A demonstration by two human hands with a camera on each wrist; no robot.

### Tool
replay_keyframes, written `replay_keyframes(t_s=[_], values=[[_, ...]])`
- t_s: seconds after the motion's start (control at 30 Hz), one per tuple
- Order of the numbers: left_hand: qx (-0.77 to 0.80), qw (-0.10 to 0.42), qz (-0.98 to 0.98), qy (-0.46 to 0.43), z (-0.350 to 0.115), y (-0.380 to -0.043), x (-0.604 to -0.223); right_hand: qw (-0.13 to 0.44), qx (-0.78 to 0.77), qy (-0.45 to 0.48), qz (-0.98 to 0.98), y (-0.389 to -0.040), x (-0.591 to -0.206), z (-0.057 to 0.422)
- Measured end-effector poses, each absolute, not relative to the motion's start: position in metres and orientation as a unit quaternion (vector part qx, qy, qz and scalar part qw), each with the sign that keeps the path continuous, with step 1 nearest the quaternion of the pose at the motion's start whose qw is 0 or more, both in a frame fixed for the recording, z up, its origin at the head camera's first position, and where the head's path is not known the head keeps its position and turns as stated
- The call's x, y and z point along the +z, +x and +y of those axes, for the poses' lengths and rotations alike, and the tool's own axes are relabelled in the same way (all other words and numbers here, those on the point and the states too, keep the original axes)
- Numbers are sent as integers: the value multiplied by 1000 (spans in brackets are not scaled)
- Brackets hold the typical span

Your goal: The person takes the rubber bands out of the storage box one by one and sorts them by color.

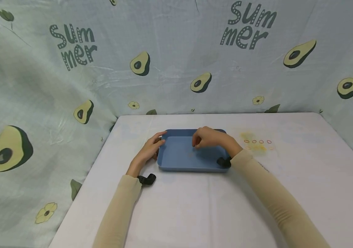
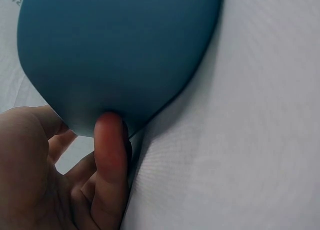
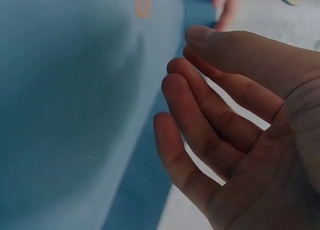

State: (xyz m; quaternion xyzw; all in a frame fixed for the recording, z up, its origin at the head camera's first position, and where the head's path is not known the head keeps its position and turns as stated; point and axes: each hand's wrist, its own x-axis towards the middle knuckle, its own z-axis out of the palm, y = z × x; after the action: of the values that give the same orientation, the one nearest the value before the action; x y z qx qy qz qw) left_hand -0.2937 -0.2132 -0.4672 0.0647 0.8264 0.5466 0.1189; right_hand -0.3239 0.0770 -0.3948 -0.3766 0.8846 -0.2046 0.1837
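A shallow blue tray (image 1: 176, 168) lies on the table in front of me. My left hand (image 1: 152, 146) grips its left end; the left wrist view has a finger (image 2: 111, 145) pressed on the outer wall. Over the tray's middle hangs my right hand (image 1: 209, 137), its fingers bent loosely with the thumb close to the index finger. Nothing shows between those fingertips in the right wrist view. A small orange ring (image 3: 143, 6) appears against the tray floor just beyond them; from the head it is only a faint mark.
Right of the tray, a row of small red rings (image 1: 254, 141) sits on the white table (image 1: 182, 206), with several fainter orange rings (image 1: 271, 148) in front, around a yellowish patch. A cloth with avocado prints (image 1: 170, 34) hangs behind and at the sides.
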Motion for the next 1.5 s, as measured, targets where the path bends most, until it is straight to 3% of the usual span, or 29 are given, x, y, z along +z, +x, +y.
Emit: replay_keyframes(t_s=[0.47,1.2,1.5], values=[[549,119,824,65,-214,-295,-468,258,-266,-390,843,-343,-425,72],[553,146,818,65,-206,-277,-434,256,-303,-374,839,-342,-433,67],[554,133,819,65,-212,-292,-461,251,-270,-379,849,-342,-434,64]])
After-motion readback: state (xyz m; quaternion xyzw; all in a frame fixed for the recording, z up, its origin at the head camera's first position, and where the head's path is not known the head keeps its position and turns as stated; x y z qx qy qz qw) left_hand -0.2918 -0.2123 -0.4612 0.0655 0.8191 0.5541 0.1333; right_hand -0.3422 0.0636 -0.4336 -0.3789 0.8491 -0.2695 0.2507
